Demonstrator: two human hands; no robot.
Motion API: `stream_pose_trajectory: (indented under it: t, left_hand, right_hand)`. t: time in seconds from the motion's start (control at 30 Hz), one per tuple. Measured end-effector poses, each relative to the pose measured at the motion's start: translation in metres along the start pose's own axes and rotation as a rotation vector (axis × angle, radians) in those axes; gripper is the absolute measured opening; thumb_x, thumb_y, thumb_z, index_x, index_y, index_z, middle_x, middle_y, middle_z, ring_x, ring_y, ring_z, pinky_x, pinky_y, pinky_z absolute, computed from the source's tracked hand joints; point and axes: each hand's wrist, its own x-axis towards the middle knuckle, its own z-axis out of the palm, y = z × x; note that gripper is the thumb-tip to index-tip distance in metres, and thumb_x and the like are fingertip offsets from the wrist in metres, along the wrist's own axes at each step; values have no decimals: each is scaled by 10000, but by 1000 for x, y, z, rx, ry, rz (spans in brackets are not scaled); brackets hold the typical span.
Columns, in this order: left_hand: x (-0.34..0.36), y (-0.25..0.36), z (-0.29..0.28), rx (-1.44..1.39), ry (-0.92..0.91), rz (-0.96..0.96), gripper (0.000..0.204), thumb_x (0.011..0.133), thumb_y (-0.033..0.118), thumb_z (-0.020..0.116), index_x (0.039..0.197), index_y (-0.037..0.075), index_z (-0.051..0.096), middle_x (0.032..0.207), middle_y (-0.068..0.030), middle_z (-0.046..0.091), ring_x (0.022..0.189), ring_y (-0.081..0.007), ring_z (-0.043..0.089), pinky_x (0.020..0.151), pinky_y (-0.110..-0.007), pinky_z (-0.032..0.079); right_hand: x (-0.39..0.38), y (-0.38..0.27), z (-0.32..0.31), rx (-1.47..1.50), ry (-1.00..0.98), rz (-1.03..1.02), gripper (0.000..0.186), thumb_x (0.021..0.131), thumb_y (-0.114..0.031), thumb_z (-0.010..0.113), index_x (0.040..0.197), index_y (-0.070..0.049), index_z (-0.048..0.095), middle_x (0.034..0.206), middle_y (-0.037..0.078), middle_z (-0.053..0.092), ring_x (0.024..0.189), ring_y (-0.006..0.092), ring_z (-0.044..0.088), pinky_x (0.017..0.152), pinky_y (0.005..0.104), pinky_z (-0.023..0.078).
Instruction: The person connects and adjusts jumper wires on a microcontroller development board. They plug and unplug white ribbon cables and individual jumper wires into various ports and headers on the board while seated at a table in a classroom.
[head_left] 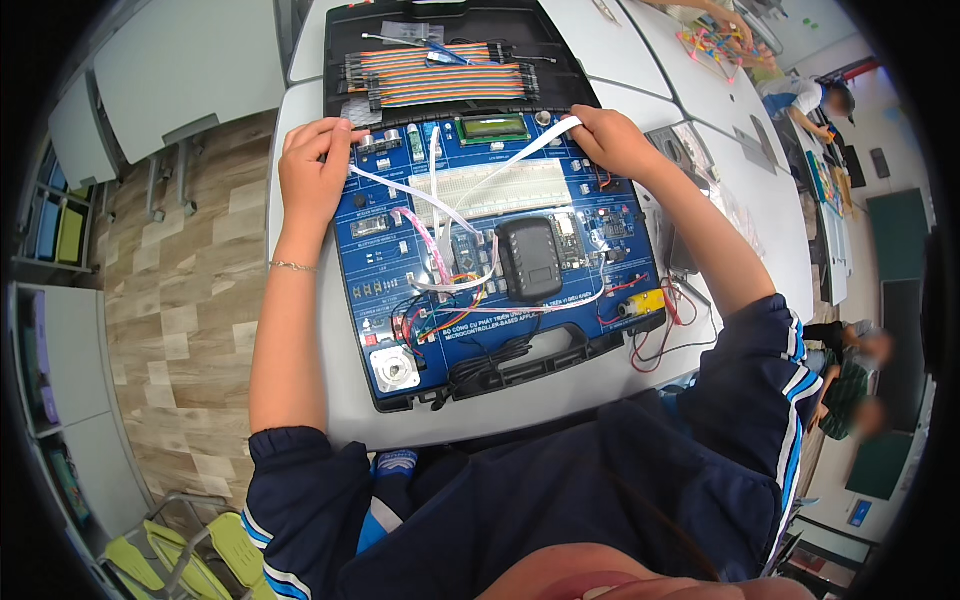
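Observation:
A blue microcontroller training board (400, 262) lies in an opened black case on the table. My left hand (315, 165) is closed at the board's far left corner; a thin white cable (395, 183) runs up to its edge, and what the fingers hold is hidden. At the far right corner, my right hand (612, 143) pinches the end of a flat white cable (520, 157). This cable slants over the white breadboard (500, 190) toward the board's middle. On the board sit a small green display (494, 128), a black box-shaped part (529, 260) and a silver motor (392, 370).
Rainbow jumper wires (450, 85) lie in the case's raised lid (350, 108). A yellow motor (640, 303) with red and black wires sits at the board's right edge. Bagged parts (700, 180) lie on the white table (735, 95) to the right. Other people are farther right.

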Motion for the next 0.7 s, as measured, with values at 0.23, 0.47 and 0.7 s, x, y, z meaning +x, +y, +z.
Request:
stream_pose_trajectory:
  t: [0.23,0.47,0.7]
  left_hand:
    - [0,0,0,-14,2,-1,295,1023,256,593,973,80,824,1052,-57,750,1095,-209,618,1001,-341,448]
    - [1,-2,-1,3,-4,17,298,1026,250,588,971,72,821,1055,-55,753,1116,-208,616,1002,-342,450]
    - [2,-1,0,-6,-3,5,291,1024,241,592,970,69,821,1045,-52,747,1105,-208,611,1008,-339,442]
  right_hand:
    - [2,0,-6,45,-48,9,266,982,-256,518,937,-12,613,832,234,672,811,429,657,765,503,510]
    - [0,1,0,47,-16,-2,240,998,-227,511,973,-15,619,815,220,664,784,409,649,743,473,503]
    - [8,8,-10,82,-133,9,206,993,-236,591,958,-34,609,706,130,628,669,253,623,660,369,487]
